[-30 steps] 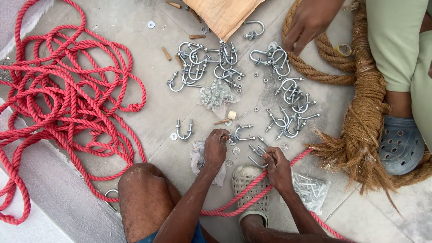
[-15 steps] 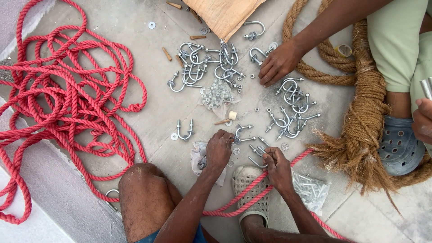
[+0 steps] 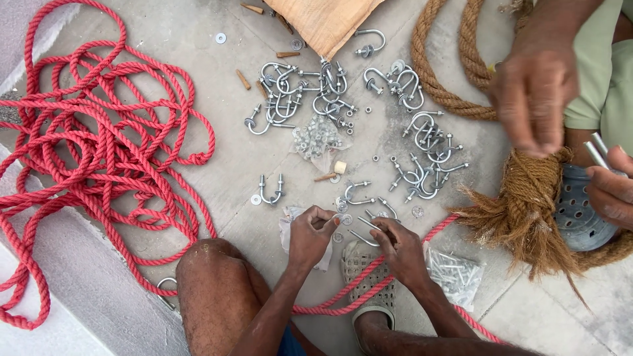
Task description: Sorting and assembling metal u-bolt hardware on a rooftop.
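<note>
Lifted since half a second ago, a co-worker's hand (image 3: 534, 92) has left the grey concrete floor (image 3: 198, 39) and now hovers blurred above the thick brown fibre rope (image 3: 455, 99), fingers pointing down; that person's other hand (image 3: 610, 188) has slid lower and grips a pale metal piece. Left of the brown rope, the tangled red twisted rope (image 3: 92, 151) lies unchanged, and the heaps of silver U-shaped bolts (image 3: 297, 92) between the two ropes have not shifted. Below those heaps, nearer the wearer than the brown rope, the left hand (image 3: 310, 234) stays closed in a narrow pinch on a small silver nut or washer; which, I cannot tell. Just beside it the right hand (image 3: 399, 247) keeps its fingers curled round one silver U-bolt (image 3: 362, 231), touching nothing else.
</note>
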